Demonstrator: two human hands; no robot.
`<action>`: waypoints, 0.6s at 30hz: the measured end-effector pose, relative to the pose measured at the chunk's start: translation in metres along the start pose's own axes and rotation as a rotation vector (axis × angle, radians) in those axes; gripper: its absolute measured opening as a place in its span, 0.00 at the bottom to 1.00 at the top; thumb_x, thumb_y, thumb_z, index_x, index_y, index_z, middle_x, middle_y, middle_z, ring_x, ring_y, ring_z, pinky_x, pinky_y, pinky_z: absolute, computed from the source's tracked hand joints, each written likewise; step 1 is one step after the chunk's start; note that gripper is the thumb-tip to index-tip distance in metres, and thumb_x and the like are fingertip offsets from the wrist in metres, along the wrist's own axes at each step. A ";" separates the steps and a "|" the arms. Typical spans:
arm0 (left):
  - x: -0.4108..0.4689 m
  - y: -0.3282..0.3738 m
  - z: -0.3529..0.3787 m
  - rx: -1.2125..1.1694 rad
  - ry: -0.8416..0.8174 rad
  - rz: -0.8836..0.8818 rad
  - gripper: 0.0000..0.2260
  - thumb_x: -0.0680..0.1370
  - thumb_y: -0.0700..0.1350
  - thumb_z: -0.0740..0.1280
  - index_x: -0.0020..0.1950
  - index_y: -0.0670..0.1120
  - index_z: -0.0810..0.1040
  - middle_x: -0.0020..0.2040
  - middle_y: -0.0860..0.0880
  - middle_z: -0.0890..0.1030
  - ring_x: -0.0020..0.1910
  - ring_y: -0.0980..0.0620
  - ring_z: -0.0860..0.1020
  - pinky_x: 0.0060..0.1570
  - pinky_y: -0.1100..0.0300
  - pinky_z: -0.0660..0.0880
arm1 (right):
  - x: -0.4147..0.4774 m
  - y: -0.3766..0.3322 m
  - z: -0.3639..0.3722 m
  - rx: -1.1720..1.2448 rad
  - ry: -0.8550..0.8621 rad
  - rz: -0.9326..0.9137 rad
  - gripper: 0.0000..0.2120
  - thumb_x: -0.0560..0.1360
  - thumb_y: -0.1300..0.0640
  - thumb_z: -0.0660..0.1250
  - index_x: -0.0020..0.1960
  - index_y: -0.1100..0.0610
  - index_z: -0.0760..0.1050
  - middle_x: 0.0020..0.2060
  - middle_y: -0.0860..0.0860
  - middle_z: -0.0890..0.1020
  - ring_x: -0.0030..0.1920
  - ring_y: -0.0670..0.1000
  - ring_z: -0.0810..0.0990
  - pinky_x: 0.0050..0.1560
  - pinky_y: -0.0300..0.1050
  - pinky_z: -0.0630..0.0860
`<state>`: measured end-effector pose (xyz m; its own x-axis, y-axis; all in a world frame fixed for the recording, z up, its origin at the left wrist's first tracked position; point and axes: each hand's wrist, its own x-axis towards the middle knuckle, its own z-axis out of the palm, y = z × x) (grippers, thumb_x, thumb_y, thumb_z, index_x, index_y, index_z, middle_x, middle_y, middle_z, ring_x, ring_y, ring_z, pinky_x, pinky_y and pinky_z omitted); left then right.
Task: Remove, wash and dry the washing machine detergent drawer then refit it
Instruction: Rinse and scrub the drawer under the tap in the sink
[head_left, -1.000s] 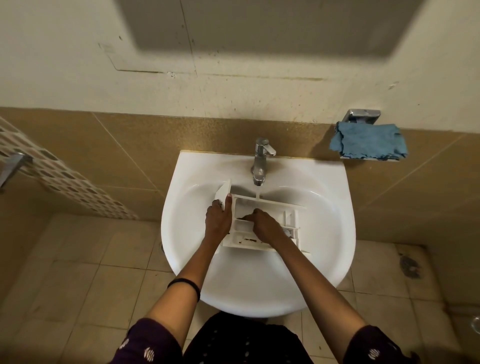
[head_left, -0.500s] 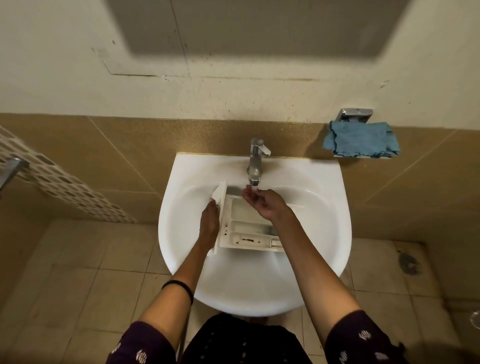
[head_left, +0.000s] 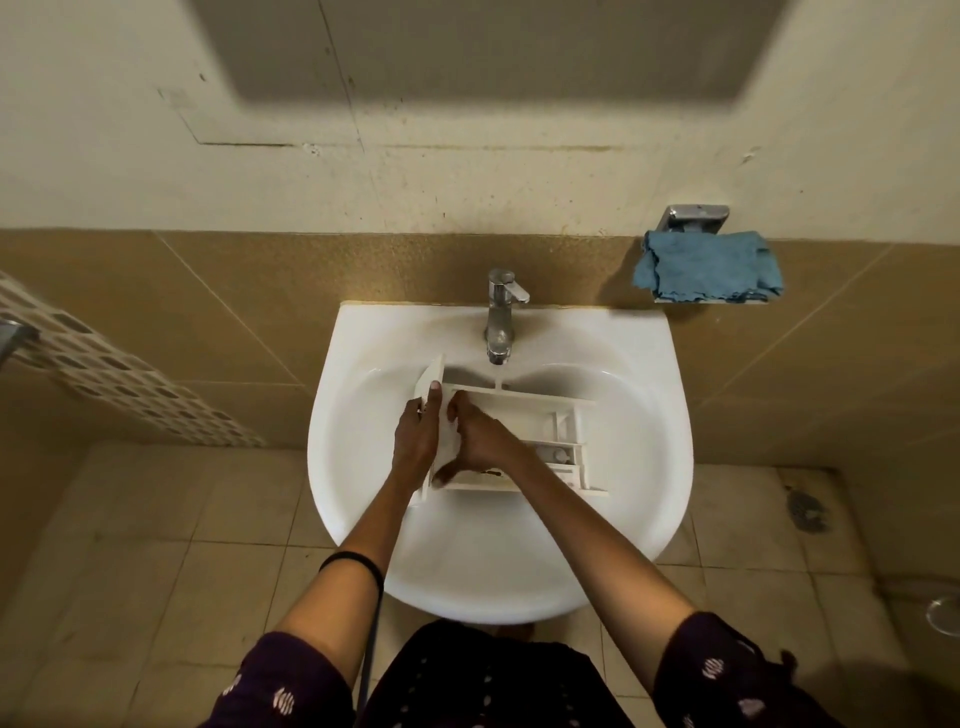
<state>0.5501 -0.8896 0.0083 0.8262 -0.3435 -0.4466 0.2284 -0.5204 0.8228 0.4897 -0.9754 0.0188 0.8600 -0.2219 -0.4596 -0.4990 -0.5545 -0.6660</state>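
Holds drawer (head_left: 524, 415) tilted in basin (head_left: 634, 467) under tap (head_left: 501, 317), grips its front panel with left hand (head_left: 415, 441), fingers curled round the edge, presses right hand (head_left: 483, 441), fingers spread, into left compartment, hiding its floor, with cloth (head_left: 709, 267) on wall holder (head_left: 693, 217) well right of tap.

Drawer: the white detergent drawer (head_left: 524, 415) sits in the white washbasin (head_left: 363, 364), compartments up, front panel to the left.
Tap: the chrome tap (head_left: 501, 317) runs a thin stream onto the drawer's far edge.
Left hand (head_left: 415, 441): grips the front panel from outside.
Right hand (head_left: 483, 441): presses inside the compartment next to that panel.
Wall shelf: holds a crumpled blue cloth (head_left: 709, 267), right of the tap.
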 end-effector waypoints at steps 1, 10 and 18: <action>0.000 -0.001 0.000 0.007 -0.001 -0.004 0.29 0.79 0.62 0.52 0.70 0.43 0.68 0.67 0.42 0.72 0.65 0.42 0.71 0.65 0.51 0.65 | 0.002 0.002 0.002 0.022 0.031 -0.007 0.43 0.54 0.53 0.83 0.61 0.61 0.64 0.56 0.55 0.76 0.54 0.55 0.76 0.51 0.48 0.74; -0.002 0.000 -0.001 0.012 0.001 -0.007 0.30 0.78 0.64 0.52 0.70 0.43 0.68 0.66 0.42 0.74 0.63 0.42 0.72 0.66 0.46 0.67 | 0.003 0.012 -0.001 0.034 0.021 -0.060 0.31 0.55 0.55 0.82 0.50 0.58 0.69 0.46 0.51 0.75 0.44 0.51 0.74 0.44 0.45 0.72; -0.002 -0.001 -0.002 0.003 0.006 -0.001 0.29 0.78 0.63 0.52 0.69 0.44 0.69 0.65 0.42 0.74 0.63 0.42 0.72 0.64 0.49 0.69 | 0.008 0.021 -0.006 0.288 0.191 -0.020 0.16 0.60 0.58 0.80 0.37 0.53 0.73 0.33 0.46 0.76 0.32 0.40 0.73 0.34 0.34 0.66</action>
<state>0.5495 -0.8871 0.0093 0.8291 -0.3384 -0.4451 0.2277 -0.5228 0.8215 0.4864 -0.9936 0.0043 0.8607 -0.3744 -0.3450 -0.4684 -0.3171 -0.8247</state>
